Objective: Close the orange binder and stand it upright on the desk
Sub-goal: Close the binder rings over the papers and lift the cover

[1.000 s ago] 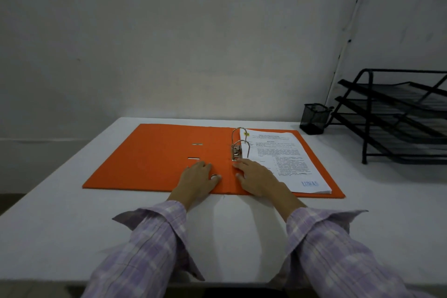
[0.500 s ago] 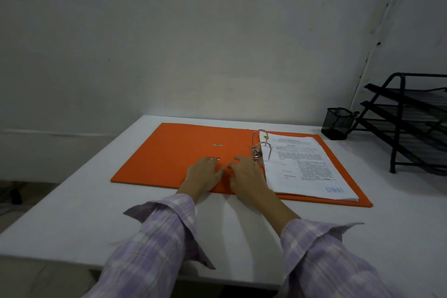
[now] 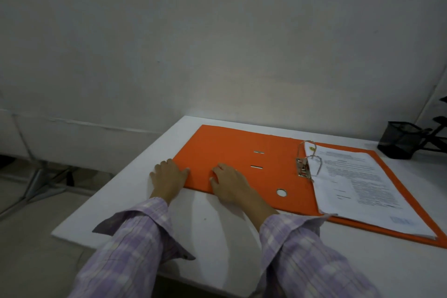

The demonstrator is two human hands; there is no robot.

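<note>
Binder lies fully open and flat on the bench, papers on the right half under the rings. Since a second ago both my hands have slid left, away from the rings. Left hand now rests at the cover's left corner, right hand flat on the near edge; both released, apparently gripping nothing. Positioned to lift the cover over; closing not yet begun.

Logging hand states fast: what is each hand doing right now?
Left hand: open, flat at the left corner of the open orange cardboard binder, holding nothing.
Right hand: open, flat on its cover.
</note>
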